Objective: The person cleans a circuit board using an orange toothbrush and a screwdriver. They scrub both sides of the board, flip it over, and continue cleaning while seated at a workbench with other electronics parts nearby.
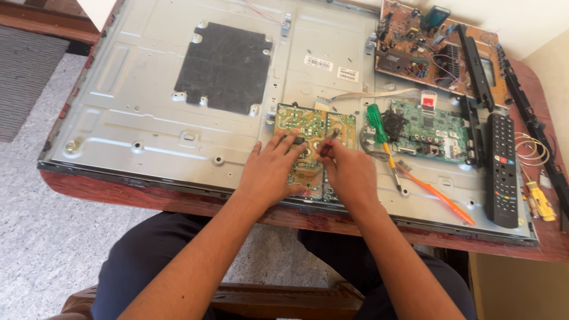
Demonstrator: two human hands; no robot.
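A flat television lies face down, its grey metal back panel [148, 118] filling the table. On it sits a small green circuit board [308, 127]. My left hand [271, 172] rests flat on that board, fingers spread toward its middle. My right hand [349, 172] is closed around a small red-handled tool [327, 145] whose tip points at the board. Whether the tip touches the board I cannot tell.
A green-handled screwdriver [379, 133] and an orange tool [435, 195] lie right of my hands. A green main board [432, 130], a brown board [415, 44], a black remote [502, 169], a yellow tool [542, 201] and coiled wire [533, 148] lie further right.
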